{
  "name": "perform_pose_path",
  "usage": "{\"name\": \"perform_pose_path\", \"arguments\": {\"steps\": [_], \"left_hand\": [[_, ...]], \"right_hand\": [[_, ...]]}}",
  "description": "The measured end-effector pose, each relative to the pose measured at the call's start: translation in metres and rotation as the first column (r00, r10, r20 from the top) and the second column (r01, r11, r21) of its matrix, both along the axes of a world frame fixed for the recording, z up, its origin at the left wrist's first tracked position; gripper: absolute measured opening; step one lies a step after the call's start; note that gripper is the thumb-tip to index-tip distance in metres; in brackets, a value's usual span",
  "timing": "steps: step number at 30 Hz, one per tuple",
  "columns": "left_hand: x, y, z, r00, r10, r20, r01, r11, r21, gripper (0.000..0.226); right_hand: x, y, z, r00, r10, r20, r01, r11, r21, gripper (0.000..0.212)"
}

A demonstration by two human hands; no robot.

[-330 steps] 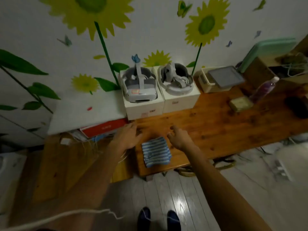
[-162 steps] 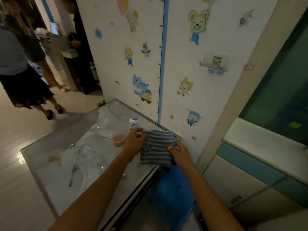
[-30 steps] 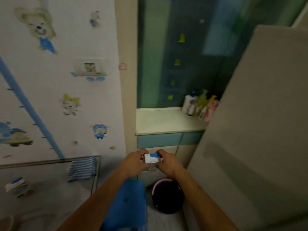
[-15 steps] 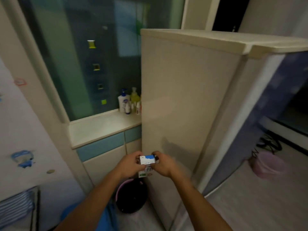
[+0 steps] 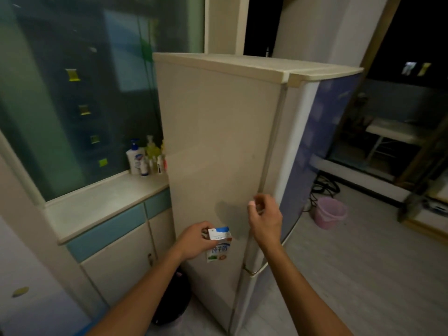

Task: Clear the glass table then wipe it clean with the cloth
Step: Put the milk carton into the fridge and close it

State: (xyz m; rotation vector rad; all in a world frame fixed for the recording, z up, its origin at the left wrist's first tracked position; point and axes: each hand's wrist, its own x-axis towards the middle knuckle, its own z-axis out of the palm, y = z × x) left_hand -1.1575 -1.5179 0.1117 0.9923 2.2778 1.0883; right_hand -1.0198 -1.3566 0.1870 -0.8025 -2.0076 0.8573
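The left hand (image 5: 195, 241) grips a small milk carton (image 5: 218, 243) from its left side, fingers curled round the upper part, so the carton's top and printed front (blue and white) stick out to the right of the fist. It is held upright in the air, in front of the fridge's (image 5: 218, 146) beige side panel. The right hand (image 5: 265, 218) hovers higher and to the right, near the fridge's front edge, fingers loosely curled and holding nothing. A pink bucket (image 5: 331, 215) stands on the floor beyond.
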Motion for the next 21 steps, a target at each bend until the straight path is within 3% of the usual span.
{"name": "perform_pose_path", "arguments": {"steps": [3,6,9,11,15,21], "left_hand": [[0.008,0.006,-0.001,1.000,-0.024,-0.015,0.025,1.000,0.005,0.026],[0.012,0.013,0.001,0.998,-0.057,-0.034,0.057,0.998,0.002,0.027],[0.012,0.019,0.002,0.997,-0.075,-0.023,0.076,0.997,0.021,0.031],[0.011,0.024,0.002,0.996,-0.093,-0.017,0.093,0.996,0.016,0.031],[0.013,0.032,-0.001,0.989,-0.145,-0.004,0.145,0.989,0.005,0.033],[0.026,0.043,0.000,0.978,-0.202,0.047,0.201,0.979,0.021,0.030]], "right_hand": [[0.001,0.006,0.009,0.992,-0.115,-0.048,0.118,0.991,0.061,0.016],[0.000,0.008,0.024,0.970,-0.218,-0.106,0.226,0.972,0.069,0.041],[-0.004,0.019,0.036,0.961,-0.276,-0.030,0.276,0.961,0.016,0.076],[-0.005,0.026,0.036,0.965,-0.260,0.040,0.258,0.965,0.036,0.088],[-0.007,0.027,0.029,0.954,-0.268,0.131,0.247,0.956,0.159,0.097],[-0.015,0.023,0.029,0.960,-0.263,0.098,0.251,0.961,0.114,0.096]]}}
